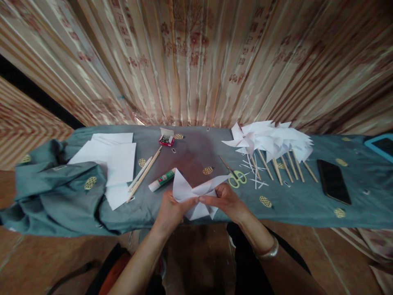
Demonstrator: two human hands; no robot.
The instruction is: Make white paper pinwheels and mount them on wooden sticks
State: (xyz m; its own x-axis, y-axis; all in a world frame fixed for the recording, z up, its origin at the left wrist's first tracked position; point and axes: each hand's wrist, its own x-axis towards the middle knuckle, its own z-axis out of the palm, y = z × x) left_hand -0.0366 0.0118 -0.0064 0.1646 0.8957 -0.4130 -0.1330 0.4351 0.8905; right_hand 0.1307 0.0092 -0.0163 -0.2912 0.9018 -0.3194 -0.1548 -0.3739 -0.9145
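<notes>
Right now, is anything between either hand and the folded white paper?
Nothing visible: the left hand and the right hand both grip the folded white paper, thumbs near its middle. The glue stick lies beyond the left hand and the scissors beside the paper's right tip, neither coming between.

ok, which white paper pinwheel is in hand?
The front-centre pinwheel, pinched by the left hand and the right hand. The other pinwheels lie overlapped farther right, untouched, with sticks showing.

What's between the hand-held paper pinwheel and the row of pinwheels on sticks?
Going right from the held pinwheel: green-handled scissors, then white paper strips. Head view.
</notes>
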